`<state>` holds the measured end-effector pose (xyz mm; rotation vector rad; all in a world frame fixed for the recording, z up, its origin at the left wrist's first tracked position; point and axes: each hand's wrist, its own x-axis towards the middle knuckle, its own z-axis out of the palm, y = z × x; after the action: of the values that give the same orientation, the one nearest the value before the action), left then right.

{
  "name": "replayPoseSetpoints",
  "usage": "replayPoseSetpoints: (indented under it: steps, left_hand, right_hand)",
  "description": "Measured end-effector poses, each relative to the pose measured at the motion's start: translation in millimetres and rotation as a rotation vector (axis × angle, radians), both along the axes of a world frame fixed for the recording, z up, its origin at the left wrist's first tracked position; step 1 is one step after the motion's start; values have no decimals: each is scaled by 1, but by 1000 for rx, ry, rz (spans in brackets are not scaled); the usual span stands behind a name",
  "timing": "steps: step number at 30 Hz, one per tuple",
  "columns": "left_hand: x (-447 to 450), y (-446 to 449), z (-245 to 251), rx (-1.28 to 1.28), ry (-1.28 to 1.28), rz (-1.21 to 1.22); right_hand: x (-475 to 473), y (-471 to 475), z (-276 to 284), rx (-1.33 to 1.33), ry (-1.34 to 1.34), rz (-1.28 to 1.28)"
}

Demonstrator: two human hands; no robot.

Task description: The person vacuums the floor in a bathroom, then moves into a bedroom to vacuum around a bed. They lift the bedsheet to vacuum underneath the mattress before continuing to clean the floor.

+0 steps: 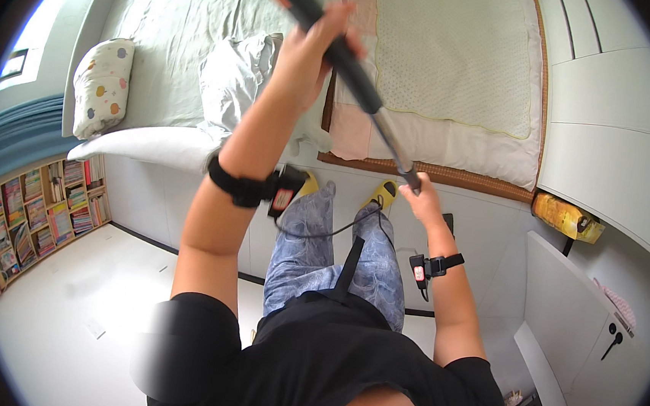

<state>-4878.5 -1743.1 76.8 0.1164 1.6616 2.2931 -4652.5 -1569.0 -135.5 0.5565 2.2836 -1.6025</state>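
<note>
A long pole with a black grip and a metal shaft (391,138) slants across the view, from the top centre down to the right. Around its thick black upper part, which has orange marks, my left hand (316,50) is closed; the fingers are blurred. Lower down, my right hand (421,199) grips the dark end of the metal section. Beyond the top edge, the far end of the pole is out of view. Crumpled pale bedding (237,81) lies on the bed behind my left forearm.
A patterned pillow (102,88) rests on the left bed. Another mattress (456,59) has a brown woven edge. White cabinets (616,105) stand at right above a yellow package (567,217). A full bookshelf (44,209) is at left, an open door (580,303) at lower right.
</note>
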Motion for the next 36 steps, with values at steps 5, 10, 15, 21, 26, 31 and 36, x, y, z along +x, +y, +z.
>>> replayPoseSetpoints:
  steps: [5, 10, 15, 21, 26, 31, 36]
  left_hand:
    - [20, -82, -109, -80, -273, 170]
    - [-1, -153, -184, -156, -419, 338]
    - [-9, -195, -252, -316, -416, 525]
    - [-4, -209, -304, -508, -367, 618]
    - [7, -212, -314, -603, -453, 763]
    - [11, -206, -319, -734, -508, 815]
    - [8, -195, -319, -815, -431, 662]
  right_hand:
    - [-13, -33, -42, -181, 79, 284]
    - [-39, -59, -118, -394, -118, -62]
    - [-98, -55, -243, -261, -263, -300]
    - [-183, -69, -374, 392, 11, 172]
    - [-257, -78, -442, 725, 22, 521]
    - [-293, -99, -496, 881, 29, 554]
    - [-284, -93, -515, 752, -22, 431]
